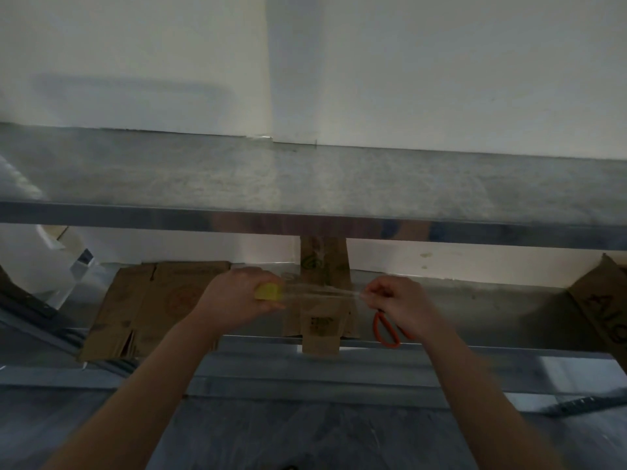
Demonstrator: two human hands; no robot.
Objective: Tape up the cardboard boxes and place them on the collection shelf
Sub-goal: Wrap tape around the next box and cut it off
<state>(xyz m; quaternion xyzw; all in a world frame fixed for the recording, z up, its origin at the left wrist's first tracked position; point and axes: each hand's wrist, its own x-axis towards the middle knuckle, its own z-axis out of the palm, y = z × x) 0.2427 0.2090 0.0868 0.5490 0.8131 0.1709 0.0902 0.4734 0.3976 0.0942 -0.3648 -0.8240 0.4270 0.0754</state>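
Two hands work a strip of clear tape (322,293) in the air just above a small cardboard box (321,320). The left hand (234,296) grips the yellow tape roll (268,291), fingers curled round it. The right hand (397,303) pinches the free end of the strip, pulled taut between the two. The box sits on the lower metal shelf (475,307), its near flap hanging over the front edge. It's blurry; can't tell if it's fully folded shut, and nothing of any contents shows. It's likely light and stiff but crushable, best held by both side walls rather than by loose flaps. The tape is thin, sticky and apt to fold on itself, so it needs keeping tight and holding by the ends only. Flattened cardboard (146,307) lies left of the box, holding nothing. Orange scissors (386,330) rest just right of the box, partly under the right hand. Another cardboard piece (604,300) with dark writing sits at the far right. The upper shelf (305,184) above shows only bare metal.
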